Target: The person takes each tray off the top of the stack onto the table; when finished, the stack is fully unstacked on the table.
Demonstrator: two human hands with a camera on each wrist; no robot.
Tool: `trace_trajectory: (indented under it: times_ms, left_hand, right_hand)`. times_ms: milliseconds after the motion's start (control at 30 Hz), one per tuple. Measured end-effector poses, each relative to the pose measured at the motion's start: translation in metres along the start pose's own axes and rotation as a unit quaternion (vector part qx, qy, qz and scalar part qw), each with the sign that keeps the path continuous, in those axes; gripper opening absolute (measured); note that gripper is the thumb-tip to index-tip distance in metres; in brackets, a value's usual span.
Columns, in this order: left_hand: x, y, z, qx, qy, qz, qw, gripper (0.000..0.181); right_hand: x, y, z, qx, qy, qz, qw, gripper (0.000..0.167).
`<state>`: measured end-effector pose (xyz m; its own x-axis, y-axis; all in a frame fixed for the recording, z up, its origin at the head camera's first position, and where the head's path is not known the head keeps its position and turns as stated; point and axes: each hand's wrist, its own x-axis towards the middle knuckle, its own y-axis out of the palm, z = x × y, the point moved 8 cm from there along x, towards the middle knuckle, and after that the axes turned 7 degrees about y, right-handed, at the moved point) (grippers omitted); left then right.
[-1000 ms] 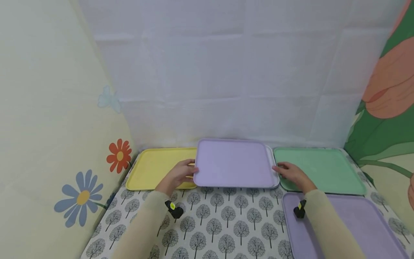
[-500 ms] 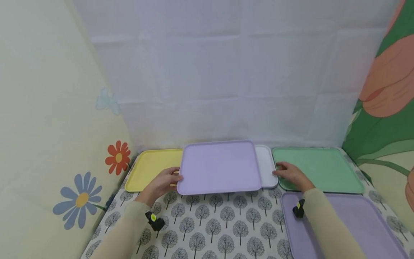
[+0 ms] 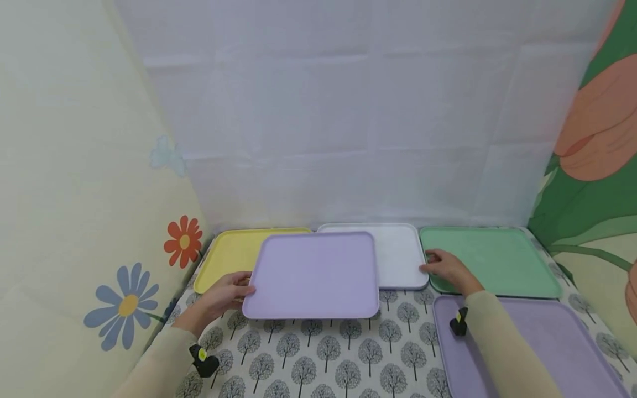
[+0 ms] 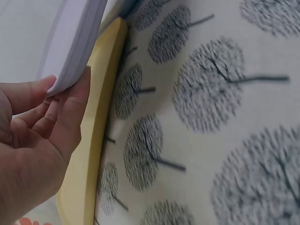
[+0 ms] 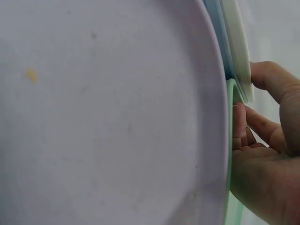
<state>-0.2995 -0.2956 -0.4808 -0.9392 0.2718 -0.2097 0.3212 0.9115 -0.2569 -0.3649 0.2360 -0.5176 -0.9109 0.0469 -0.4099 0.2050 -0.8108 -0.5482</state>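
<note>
A light purple tray [image 3: 313,275] is held up and slightly tilted, over parts of a yellow tray [image 3: 231,251] and a white tray [image 3: 400,257]. My left hand [image 3: 219,298] pinches its left edge, the thumb [image 4: 30,96] on top and fingers beneath. My right hand [image 3: 450,271] is at the white tray's right edge, its thumb on the rim [image 5: 239,47] and other fingers curled beside and below it. A blue rim [image 5: 219,37] shows directly under the white one. The purple tray covers the white tray's left part.
A green tray [image 3: 490,260] lies right of the white one, under my right hand. Another purple tray [image 3: 542,342] lies in front of it, below my right forearm. Tree-patterned cloth [image 3: 328,354] covers the table. A white sheet [image 3: 308,110] hangs behind.
My left hand has drawn the purple tray left and toward me, off most of the white tray, uncovering it. My right hand stays at the white tray's right edge.
</note>
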Motion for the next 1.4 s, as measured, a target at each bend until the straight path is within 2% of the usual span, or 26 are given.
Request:
trace_trajectory:
  times_ms: [167,400,533,767,933,1167,1300,1400]
  left_hand:
    - [-0.018,-0.014,0.01,0.008,-0.009,0.002,0.9999,0.063]
    - [-0.043,-0.031,0.028,0.015,-0.04,0.003,0.9991,0.069]
    - [-0.053,-0.042,0.038,0.018,-0.053,0.013,0.9983,0.071]
    - [-0.073,-0.057,0.049,0.018,-0.052,0.048,0.9973,0.075]
    - [-0.087,-0.063,0.058,0.001,-0.053,0.065,0.9965,0.078]
    - [-0.104,-0.08,0.07,0.003,-0.066,0.056,0.9962,0.076]
    - [-0.116,-0.088,0.075,-0.001,-0.072,0.066,0.9952,0.075]
    - [-0.125,-0.094,0.079,0.0,-0.089,0.061,0.9941,0.077]
  right_hand:
    - [0.001,0.0,0.0,-0.006,0.005,-0.001,1.0,0.078]
    - [0.002,0.001,0.0,-0.009,0.003,0.002,1.0,0.079]
    - [0.001,0.001,0.002,-0.012,-0.003,0.003,0.9999,0.078]
    - [-0.002,0.003,0.005,-0.015,-0.01,0.01,0.9998,0.078]
    - [-0.002,0.003,0.005,-0.019,-0.02,0.012,0.9995,0.077]
    - [0.001,0.002,0.003,-0.016,-0.023,0.009,0.9996,0.077]
    - [0.0,0.004,0.003,-0.011,-0.025,0.015,0.9995,0.077]
    - [0.0,0.004,0.003,-0.011,-0.022,0.012,0.9996,0.077]
